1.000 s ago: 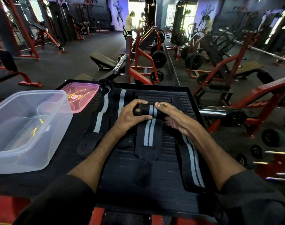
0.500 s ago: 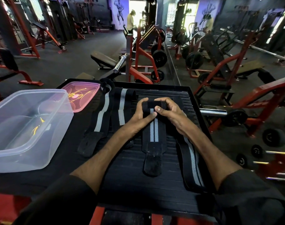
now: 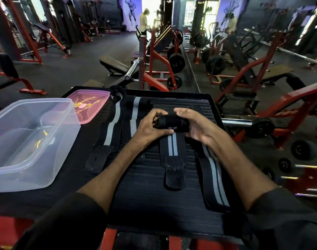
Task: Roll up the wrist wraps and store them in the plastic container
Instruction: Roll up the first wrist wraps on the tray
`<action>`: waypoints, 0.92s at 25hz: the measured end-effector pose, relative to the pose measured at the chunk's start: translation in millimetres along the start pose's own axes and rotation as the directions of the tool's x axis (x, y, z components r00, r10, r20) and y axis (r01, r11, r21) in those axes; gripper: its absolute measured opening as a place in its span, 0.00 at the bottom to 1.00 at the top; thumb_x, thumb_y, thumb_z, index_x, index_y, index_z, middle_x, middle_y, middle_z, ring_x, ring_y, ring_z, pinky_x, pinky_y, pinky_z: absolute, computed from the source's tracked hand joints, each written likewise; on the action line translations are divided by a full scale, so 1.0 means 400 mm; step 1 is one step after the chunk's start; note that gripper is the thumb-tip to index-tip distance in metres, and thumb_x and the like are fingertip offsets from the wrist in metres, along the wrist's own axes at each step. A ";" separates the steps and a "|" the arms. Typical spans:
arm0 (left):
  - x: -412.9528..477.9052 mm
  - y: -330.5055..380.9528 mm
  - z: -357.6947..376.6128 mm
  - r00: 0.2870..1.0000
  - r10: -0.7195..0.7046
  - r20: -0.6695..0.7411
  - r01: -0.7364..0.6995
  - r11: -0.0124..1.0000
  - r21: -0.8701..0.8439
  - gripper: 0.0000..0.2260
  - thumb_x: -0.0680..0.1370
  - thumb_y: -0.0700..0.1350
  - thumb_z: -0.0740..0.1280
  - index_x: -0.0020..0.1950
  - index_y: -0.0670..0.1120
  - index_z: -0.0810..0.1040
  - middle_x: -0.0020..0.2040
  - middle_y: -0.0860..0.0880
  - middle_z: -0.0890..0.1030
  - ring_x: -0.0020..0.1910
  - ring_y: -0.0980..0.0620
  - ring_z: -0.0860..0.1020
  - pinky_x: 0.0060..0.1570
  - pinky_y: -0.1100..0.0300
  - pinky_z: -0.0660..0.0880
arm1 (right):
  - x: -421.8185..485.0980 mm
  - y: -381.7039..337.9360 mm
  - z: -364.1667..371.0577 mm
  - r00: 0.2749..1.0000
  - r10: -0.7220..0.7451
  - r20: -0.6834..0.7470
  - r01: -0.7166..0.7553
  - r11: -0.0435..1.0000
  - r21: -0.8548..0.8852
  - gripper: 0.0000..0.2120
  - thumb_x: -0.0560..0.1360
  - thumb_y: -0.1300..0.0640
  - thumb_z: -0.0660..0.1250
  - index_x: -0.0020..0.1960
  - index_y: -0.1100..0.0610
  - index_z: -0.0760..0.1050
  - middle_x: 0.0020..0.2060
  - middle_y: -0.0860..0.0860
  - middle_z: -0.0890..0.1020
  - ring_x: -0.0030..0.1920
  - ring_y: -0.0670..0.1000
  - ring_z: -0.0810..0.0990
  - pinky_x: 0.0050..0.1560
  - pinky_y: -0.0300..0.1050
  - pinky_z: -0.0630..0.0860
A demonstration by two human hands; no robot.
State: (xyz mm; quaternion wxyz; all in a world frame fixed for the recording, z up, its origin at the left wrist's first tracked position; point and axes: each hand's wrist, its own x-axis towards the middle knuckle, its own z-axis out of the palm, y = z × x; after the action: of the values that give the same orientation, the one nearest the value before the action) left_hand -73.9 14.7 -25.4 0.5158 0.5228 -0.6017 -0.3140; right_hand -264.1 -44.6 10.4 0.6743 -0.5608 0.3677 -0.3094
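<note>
At the middle of the desk [image 3: 145,204]: I saw the wrist wrap [image 3: 173,124] partly rolled, the roll held just off the mat as far as I could tell, its striped tail lying flat toward me
Left grip [image 3: 150,129]: closed on the roll's left end, thumb below and fingers over the top
Right grip [image 3: 195,125]: palm up, fingers curled round the right end
Plastic container [image 3: 27,177]: open at the far left, apparently holding nothing, well apart from the roll; the pink lid [image 3: 89,107] lay behind it
Flat wraps [image 3: 110,130]: two unrolled beside the left forearm; a third wrap [image 3: 214,175] lay partly under the right forearm
Risk one: I judged the roll could slacken or slide out sideways if either grip eased mid-turn, since the elastic would spring back
Risk two: the fastening tail might snag the third wrap or the ribbed mat and drag crooked
</note>
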 end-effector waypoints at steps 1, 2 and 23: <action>0.000 0.004 0.000 1.000 0.027 -0.016 -0.027 1.000 0.010 0.25 0.66 0.38 0.81 0.55 0.56 0.75 0.53 0.59 0.79 0.56 0.56 0.80 0.59 0.50 0.80 | 0.002 0.008 0.001 1.000 0.005 0.008 -0.004 0.996 -0.084 0.20 0.79 0.46 0.66 0.67 0.54 0.76 0.56 0.51 0.84 0.56 0.51 0.83 0.54 0.50 0.78; -0.001 0.007 -0.002 0.998 0.056 -0.029 -0.055 0.998 0.015 0.25 0.66 0.38 0.81 0.55 0.57 0.75 0.52 0.61 0.79 0.55 0.58 0.80 0.57 0.50 0.80 | 0.003 0.016 0.001 0.999 0.015 0.034 -0.009 0.989 -0.150 0.23 0.78 0.40 0.66 0.67 0.53 0.77 0.59 0.50 0.84 0.60 0.52 0.82 0.57 0.52 0.78; 0.008 0.002 -0.032 0.994 -0.059 0.094 0.052 0.996 0.077 0.26 0.64 0.42 0.83 0.56 0.58 0.76 0.56 0.56 0.81 0.59 0.57 0.80 0.65 0.51 0.77 | 0.004 0.003 -0.013 0.992 -0.022 0.124 -0.001 0.983 0.184 0.19 0.76 0.68 0.67 0.64 0.53 0.78 0.53 0.51 0.85 0.51 0.51 0.84 0.53 0.52 0.79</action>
State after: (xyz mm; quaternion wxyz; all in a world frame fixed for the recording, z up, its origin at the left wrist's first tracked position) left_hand -61.6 14.0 -20.4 0.4577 0.5425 -0.6223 -0.3302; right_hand -267.6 -48.4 8.4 0.7434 -0.5164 0.2915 -0.3095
